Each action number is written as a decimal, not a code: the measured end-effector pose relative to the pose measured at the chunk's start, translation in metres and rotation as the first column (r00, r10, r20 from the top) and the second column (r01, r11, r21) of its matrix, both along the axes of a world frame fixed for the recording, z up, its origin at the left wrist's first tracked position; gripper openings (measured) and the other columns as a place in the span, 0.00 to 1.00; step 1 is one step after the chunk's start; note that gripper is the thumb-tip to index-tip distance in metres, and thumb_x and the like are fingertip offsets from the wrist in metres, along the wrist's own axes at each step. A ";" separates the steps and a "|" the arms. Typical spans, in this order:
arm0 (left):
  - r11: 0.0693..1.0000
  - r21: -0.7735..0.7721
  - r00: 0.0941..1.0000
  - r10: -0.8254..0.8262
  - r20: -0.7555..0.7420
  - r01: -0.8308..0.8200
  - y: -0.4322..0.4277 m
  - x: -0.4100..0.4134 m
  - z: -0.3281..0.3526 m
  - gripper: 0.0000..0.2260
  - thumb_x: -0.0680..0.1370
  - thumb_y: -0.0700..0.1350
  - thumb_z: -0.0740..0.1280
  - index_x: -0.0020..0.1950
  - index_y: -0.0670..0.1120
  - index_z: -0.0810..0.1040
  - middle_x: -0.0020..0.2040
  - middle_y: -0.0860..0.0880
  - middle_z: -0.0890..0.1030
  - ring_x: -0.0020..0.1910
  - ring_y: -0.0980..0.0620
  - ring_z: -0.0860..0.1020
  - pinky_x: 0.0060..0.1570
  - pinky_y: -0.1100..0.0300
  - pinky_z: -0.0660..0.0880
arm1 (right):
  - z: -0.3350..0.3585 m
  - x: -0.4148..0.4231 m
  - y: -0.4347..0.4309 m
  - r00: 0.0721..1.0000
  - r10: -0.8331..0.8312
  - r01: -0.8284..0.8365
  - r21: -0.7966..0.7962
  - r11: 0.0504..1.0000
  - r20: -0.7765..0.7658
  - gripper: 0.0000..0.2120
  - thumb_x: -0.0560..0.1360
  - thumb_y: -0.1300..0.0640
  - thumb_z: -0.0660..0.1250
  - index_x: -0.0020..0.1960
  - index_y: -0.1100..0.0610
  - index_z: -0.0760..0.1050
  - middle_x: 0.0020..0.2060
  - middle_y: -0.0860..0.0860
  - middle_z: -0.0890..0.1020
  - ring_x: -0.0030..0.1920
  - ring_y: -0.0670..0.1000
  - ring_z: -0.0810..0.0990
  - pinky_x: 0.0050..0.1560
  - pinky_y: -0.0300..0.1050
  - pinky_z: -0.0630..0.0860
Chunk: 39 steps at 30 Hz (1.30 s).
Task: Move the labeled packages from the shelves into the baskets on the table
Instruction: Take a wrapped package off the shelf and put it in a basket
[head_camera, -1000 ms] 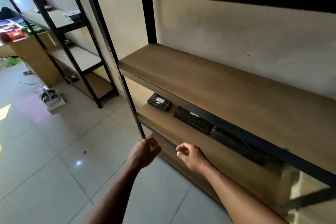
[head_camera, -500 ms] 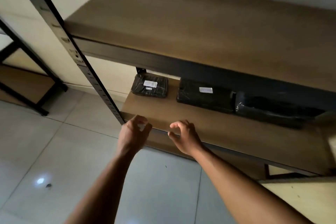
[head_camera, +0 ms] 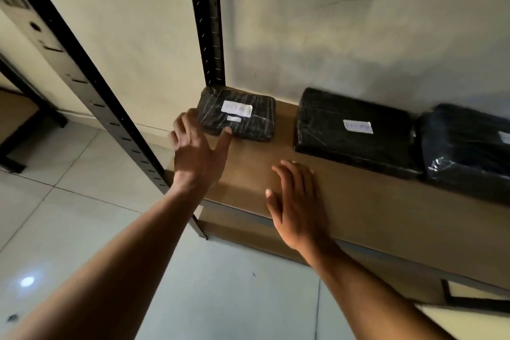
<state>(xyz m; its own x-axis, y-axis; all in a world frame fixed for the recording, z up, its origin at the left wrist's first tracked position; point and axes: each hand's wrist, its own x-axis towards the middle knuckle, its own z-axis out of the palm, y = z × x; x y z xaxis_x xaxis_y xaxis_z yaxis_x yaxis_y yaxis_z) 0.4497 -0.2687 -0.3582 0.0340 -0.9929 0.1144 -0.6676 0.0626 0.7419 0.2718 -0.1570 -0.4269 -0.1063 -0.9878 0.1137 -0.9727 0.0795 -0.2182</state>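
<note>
Three black plastic-wrapped packages lie in a row at the back of a low wooden shelf (head_camera: 372,201). The small left package (head_camera: 242,121) carries two white labels. A bigger middle package (head_camera: 353,132) has one white label, and the right package (head_camera: 469,146) is cut off by the frame edge. My left hand (head_camera: 196,152) is open, its fingers spread against the near left corner of the small package. Over the shelf's front part, my right hand (head_camera: 298,201) is flat and open, holding nothing. No basket is in view.
A black metal upright (head_camera: 88,85) slants across the left, and a second upright (head_camera: 207,22) stands behind the small package. The shelf above casts shadow at the top right. Pale tiled floor (head_camera: 82,229) lies to the left and below. Another shelf's frame (head_camera: 16,96) shows at far left.
The view has dropped and closed in on the low shelf. Both hands have opened from loose curls and reached forward, the left one arriving at the small package.
</note>
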 end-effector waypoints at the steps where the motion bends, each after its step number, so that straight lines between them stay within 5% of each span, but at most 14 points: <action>1: 1.000 0.006 1.000 0.022 -0.001 -0.022 -0.012 -0.003 -0.001 0.31 0.77 0.57 0.66 0.72 0.39 0.64 0.67 0.39 0.69 0.67 0.41 0.66 0.69 0.47 0.62 | 0.001 0.000 0.000 1.000 -0.002 0.002 -0.006 1.000 -0.009 0.25 0.82 0.42 0.51 0.74 0.53 0.67 0.74 0.51 0.68 0.75 0.55 0.65 0.77 0.58 0.56; 8: 0.925 0.330 0.982 0.182 0.050 -0.189 -0.077 -0.009 -0.009 0.33 0.81 0.64 0.55 0.73 0.39 0.64 0.70 0.36 0.70 0.69 0.36 0.67 0.66 0.45 0.66 | 0.004 0.001 0.001 0.999 -0.031 0.031 -0.016 0.999 -0.037 0.25 0.81 0.42 0.55 0.73 0.52 0.68 0.72 0.50 0.70 0.72 0.55 0.68 0.75 0.56 0.60; 14: 0.911 0.345 0.967 0.166 0.192 -0.225 -0.091 -0.014 -0.019 0.36 0.76 0.72 0.54 0.65 0.42 0.74 0.62 0.38 0.75 0.63 0.38 0.71 0.61 0.45 0.69 | 0.004 0.001 0.001 0.998 -0.032 0.032 -0.009 0.999 -0.061 0.24 0.80 0.42 0.55 0.73 0.52 0.69 0.72 0.50 0.70 0.72 0.55 0.68 0.75 0.57 0.60; 21: 0.919 0.312 0.968 0.203 0.148 -0.241 -0.081 -0.016 -0.022 0.33 0.75 0.70 0.61 0.62 0.42 0.72 0.59 0.39 0.77 0.62 0.39 0.71 0.62 0.42 0.70 | 0.004 0.000 0.000 0.997 -0.031 0.032 0.006 0.999 -0.075 0.25 0.81 0.41 0.53 0.73 0.52 0.67 0.72 0.51 0.69 0.72 0.55 0.67 0.75 0.57 0.60; 29: 0.950 0.259 0.957 0.226 -0.182 -0.175 -0.070 -0.021 -0.010 0.29 0.75 0.65 0.69 0.62 0.43 0.69 0.51 0.47 0.76 0.50 0.45 0.77 0.49 0.49 0.77 | 0.005 0.002 -0.002 0.997 -0.033 0.033 -0.001 0.999 -0.067 0.25 0.80 0.41 0.54 0.73 0.51 0.67 0.72 0.50 0.69 0.72 0.54 0.66 0.76 0.55 0.59; 35: 0.921 0.371 0.673 0.349 -0.652 -0.118 -0.051 -0.014 0.001 0.29 0.71 0.58 0.76 0.63 0.45 0.69 0.55 0.45 0.81 0.49 0.49 0.84 0.42 0.52 0.84 | 0.003 0.002 -0.004 0.998 -0.027 0.025 -0.037 0.999 -0.049 0.25 0.80 0.42 0.54 0.72 0.52 0.68 0.72 0.51 0.70 0.72 0.55 0.67 0.74 0.57 0.61; 39: 0.957 0.286 0.691 0.244 -0.681 -0.056 -0.013 -0.009 0.020 0.29 0.74 0.56 0.74 0.71 0.51 0.69 0.56 0.51 0.83 0.49 0.53 0.85 0.40 0.55 0.83 | 0.006 -0.002 -0.004 1.000 0.003 -0.003 -0.040 0.999 -0.013 0.24 0.80 0.42 0.54 0.72 0.51 0.68 0.73 0.50 0.69 0.73 0.54 0.66 0.74 0.56 0.60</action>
<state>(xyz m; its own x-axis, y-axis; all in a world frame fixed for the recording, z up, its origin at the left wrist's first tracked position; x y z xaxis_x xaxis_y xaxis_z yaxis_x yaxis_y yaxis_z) 0.4407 -0.2812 -0.3384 0.1611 -0.9598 -0.2301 0.0703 -0.2214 0.9727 0.2702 -0.1607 -0.4212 -0.1017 -0.9827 0.1549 -0.9757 0.0681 -0.2082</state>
